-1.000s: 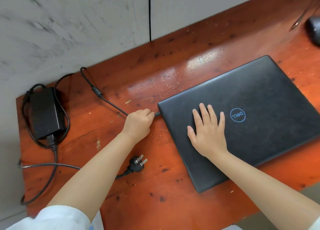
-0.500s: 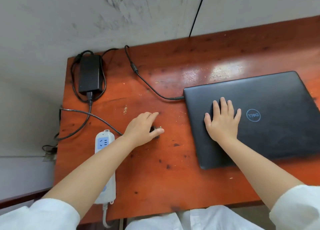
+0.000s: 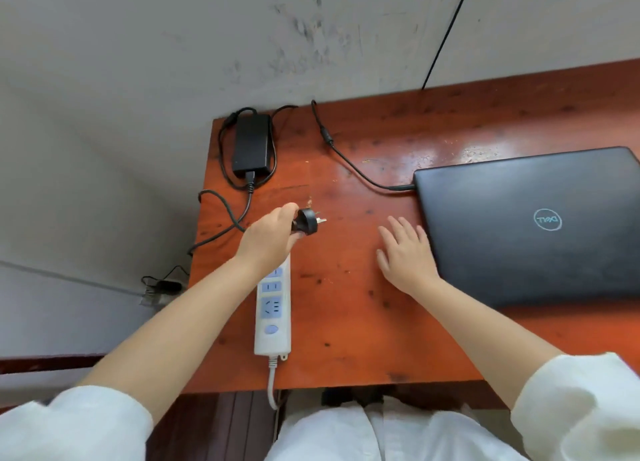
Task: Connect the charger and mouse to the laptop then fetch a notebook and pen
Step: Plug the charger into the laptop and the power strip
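A closed black laptop [image 3: 540,225] lies on the right of the red-brown table [image 3: 363,322]. The charger's thin cable [image 3: 349,164] runs into the laptop's left edge. Its black power brick [image 3: 252,145] sits at the table's far left corner. My left hand [image 3: 268,237] holds the black mains plug [image 3: 306,220] above the table, prongs pointing right, just above the top end of a white power strip [image 3: 273,316]. My right hand [image 3: 405,252] hovers with fingers spread, just left of the laptop. No mouse, notebook or pen is in view.
A grey wall runs behind the table, with a thin black cord [image 3: 446,34] down it. The table's left edge drops to the floor, where a small dark adapter [image 3: 162,287] lies. My white-clad lap is below the front edge.
My left hand let go of the cable end at the laptop, reached to the mains plug and lifted it. My right hand slid off the laptop lid to the left. The view shifted left.
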`<state>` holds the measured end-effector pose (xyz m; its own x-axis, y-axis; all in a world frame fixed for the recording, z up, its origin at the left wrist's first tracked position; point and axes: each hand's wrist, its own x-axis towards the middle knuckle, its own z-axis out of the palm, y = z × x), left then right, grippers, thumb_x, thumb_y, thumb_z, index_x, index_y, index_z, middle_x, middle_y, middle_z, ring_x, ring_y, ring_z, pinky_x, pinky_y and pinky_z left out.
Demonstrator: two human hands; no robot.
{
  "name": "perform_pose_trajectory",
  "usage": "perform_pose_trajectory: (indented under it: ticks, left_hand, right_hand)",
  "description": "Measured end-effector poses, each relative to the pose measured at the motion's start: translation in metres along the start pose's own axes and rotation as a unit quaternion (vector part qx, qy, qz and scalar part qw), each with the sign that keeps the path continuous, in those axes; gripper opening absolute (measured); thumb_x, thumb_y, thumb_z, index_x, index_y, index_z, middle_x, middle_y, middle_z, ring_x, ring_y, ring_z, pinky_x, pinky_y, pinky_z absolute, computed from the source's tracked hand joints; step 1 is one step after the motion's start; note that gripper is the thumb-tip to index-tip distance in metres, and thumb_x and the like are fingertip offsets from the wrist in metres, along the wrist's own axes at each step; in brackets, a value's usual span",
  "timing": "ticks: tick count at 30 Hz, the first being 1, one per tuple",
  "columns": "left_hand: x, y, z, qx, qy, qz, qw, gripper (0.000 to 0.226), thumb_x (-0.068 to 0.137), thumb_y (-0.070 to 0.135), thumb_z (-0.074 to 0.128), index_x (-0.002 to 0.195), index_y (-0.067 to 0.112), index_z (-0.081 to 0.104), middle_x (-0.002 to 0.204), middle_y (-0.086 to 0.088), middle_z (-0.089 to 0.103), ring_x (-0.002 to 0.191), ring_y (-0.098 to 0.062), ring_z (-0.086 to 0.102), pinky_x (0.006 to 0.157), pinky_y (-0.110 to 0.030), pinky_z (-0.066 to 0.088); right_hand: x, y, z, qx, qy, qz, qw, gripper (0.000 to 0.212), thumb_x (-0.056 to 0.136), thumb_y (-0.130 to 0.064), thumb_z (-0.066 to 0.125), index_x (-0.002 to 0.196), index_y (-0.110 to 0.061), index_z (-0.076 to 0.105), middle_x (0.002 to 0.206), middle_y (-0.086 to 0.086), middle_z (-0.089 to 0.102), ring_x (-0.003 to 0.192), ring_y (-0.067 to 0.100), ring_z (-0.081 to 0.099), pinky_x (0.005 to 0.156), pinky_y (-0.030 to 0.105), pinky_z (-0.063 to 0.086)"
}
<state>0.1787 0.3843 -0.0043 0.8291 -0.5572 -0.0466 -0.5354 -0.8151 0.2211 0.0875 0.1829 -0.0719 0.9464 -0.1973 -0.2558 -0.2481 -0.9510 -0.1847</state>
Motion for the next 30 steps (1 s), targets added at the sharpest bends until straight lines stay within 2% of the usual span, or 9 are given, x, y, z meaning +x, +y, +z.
perform_pose_trajectory:
  ticks: [3,5,7,10,12,14,16,24,30]
  left_hand:
    - [-0.021,-0.033,-0.010,0.021,-0.020,0.079,0.996,0.036,0.057,0.000,0.085,0.084,-0.001,0.062,0.063,-0.017,0.064,0.050,-0.032,0.065,0.037,-0.031,0.051]
    - [-0.031,-0.047,-0.009,0.043,-0.015,0.127,0.991,0.035,0.058,0.009,0.077,0.084,0.007,0.055,0.053,-0.012,0.060,0.040,-0.025,0.059,0.029,-0.022,0.045]
    - [-0.036,-0.058,-0.008,0.083,0.023,0.178,0.980,0.023,0.062,0.016,0.069,0.081,0.007,0.061,0.047,-0.009,0.058,0.035,-0.023,0.056,0.027,-0.018,0.041]
    - [-0.036,-0.074,-0.001,0.120,-0.008,0.122,0.985,0.028,0.050,0.018,0.090,0.059,0.004,0.067,0.041,-0.007,0.056,0.029,-0.023,0.054,0.026,-0.015,0.037]
    - [-0.033,-0.074,-0.002,0.163,-0.040,0.080,0.982,0.033,0.051,0.020,0.094,0.060,0.004,0.066,0.046,-0.008,0.062,0.035,-0.024,0.060,0.029,-0.019,0.041]
    - [-0.028,-0.070,-0.007,0.168,-0.092,0.007,0.981,0.027,0.083,0.027,0.072,0.089,0.001,0.066,0.083,-0.013,0.071,0.073,-0.028,0.070,0.056,-0.031,0.053]
    - [-0.019,-0.072,-0.009,0.144,-0.175,-0.057,0.972,0.033,0.098,0.031,0.048,0.109,0.002,0.059,0.108,-0.014,0.066,0.101,-0.030,0.062,0.075,-0.037,0.047]
    - [-0.003,-0.086,-0.016,0.070,-0.225,-0.034,0.971,0.027,0.098,0.029,0.047,0.080,0.010,0.049,0.061,0.005,0.040,0.073,-0.021,0.047,0.052,-0.025,0.030]
    - [-0.005,-0.093,-0.011,0.047,-0.231,-0.004,0.972,0.027,0.097,0.029,0.049,0.076,0.012,0.046,0.060,0.005,0.039,0.071,-0.020,0.046,0.058,-0.029,0.032]
  right_hand:
    - [-0.005,-0.037,0.018,0.021,-0.036,-0.057,0.997,0.060,0.075,-0.035,0.028,0.107,-0.004,0.067,0.119,0.021,0.065,0.110,0.039,0.062,0.086,0.060,0.048]
    - [-0.008,-0.051,0.029,0.031,-0.039,-0.060,0.997,0.080,0.073,-0.046,0.007,0.133,-0.011,0.047,0.148,0.016,0.038,0.137,0.035,0.034,0.110,0.057,0.026]
    - [-0.012,-0.055,0.038,0.025,-0.048,-0.045,0.997,0.090,0.068,-0.051,-0.008,0.144,-0.018,0.027,0.157,0.009,0.015,0.146,0.028,0.010,0.117,0.051,0.007]
    - [-0.013,-0.057,0.047,0.014,-0.020,-0.035,0.999,0.078,0.078,-0.049,0.006,0.137,-0.015,0.043,0.151,0.012,0.034,0.140,0.033,0.028,0.112,0.056,0.021]
    - [-0.011,-0.057,0.048,0.006,-0.010,-0.026,1.000,0.072,0.080,-0.047,0.012,0.133,-0.014,0.049,0.147,0.013,0.041,0.137,0.034,0.035,0.110,0.057,0.025]
    - [-0.011,-0.057,0.051,-0.001,-0.004,-0.030,1.000,0.079,0.077,-0.050,0.003,0.140,-0.018,0.037,0.154,0.009,0.026,0.144,0.029,0.020,0.116,0.052,0.014]
    - [-0.011,-0.057,0.050,0.004,-0.011,-0.027,1.000,0.084,0.073,-0.052,-0.005,0.145,-0.021,0.026,0.158,0.006,0.014,0.146,0.026,0.008,0.118,0.049,0.005]
    - [-0.010,-0.058,0.050,-0.002,-0.002,-0.019,1.000,0.081,0.075,-0.052,0.000,0.143,-0.020,0.029,0.157,0.007,0.018,0.146,0.026,0.011,0.118,0.050,0.007]
    - [-0.011,-0.058,0.051,0.000,0.009,-0.015,1.000,0.076,0.079,-0.050,0.007,0.140,-0.017,0.037,0.154,0.011,0.027,0.144,0.030,0.019,0.116,0.053,0.013]
